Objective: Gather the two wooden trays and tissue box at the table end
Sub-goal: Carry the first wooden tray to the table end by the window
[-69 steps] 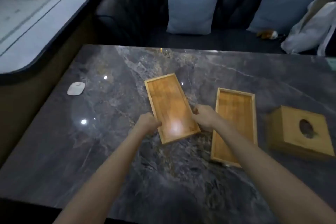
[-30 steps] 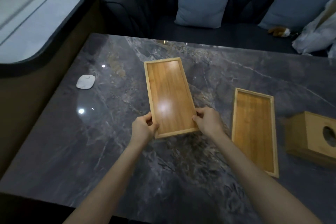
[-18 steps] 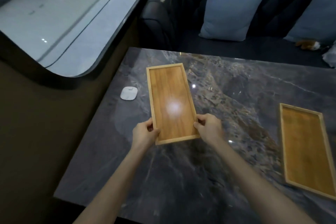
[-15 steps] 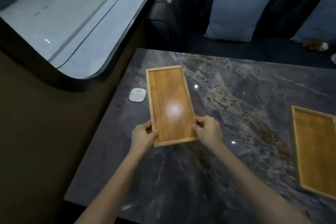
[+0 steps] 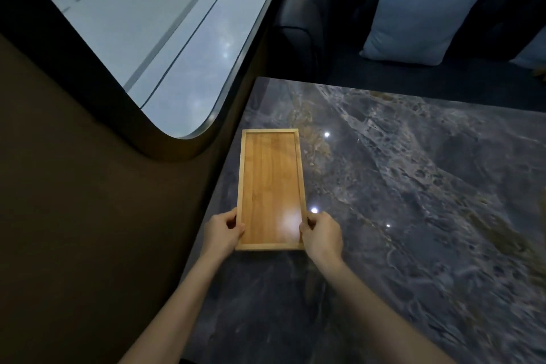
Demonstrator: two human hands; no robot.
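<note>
A long wooden tray (image 5: 270, 183) lies lengthwise at the left end of the dark marble table (image 5: 413, 216), close to the table's left edge. My left hand (image 5: 223, 232) grips its near left rim and my right hand (image 5: 322, 235) grips its near right rim. The tray is empty. The second wooden tray and the tissue box are out of view to the right. The small white object seen earlier is hidden, likely under the tray or out of sight.
A brown wall (image 5: 88, 230) with a rounded window (image 5: 141, 23) runs along the table's left side. A dark sofa (image 5: 310, 23) with a blue-grey cushion (image 5: 422, 15) stands beyond the table's far edge.
Both hands have carried the tray leftward to the table's left end. The view has swung left, so the second tray and tissue box have dropped out of sight.
</note>
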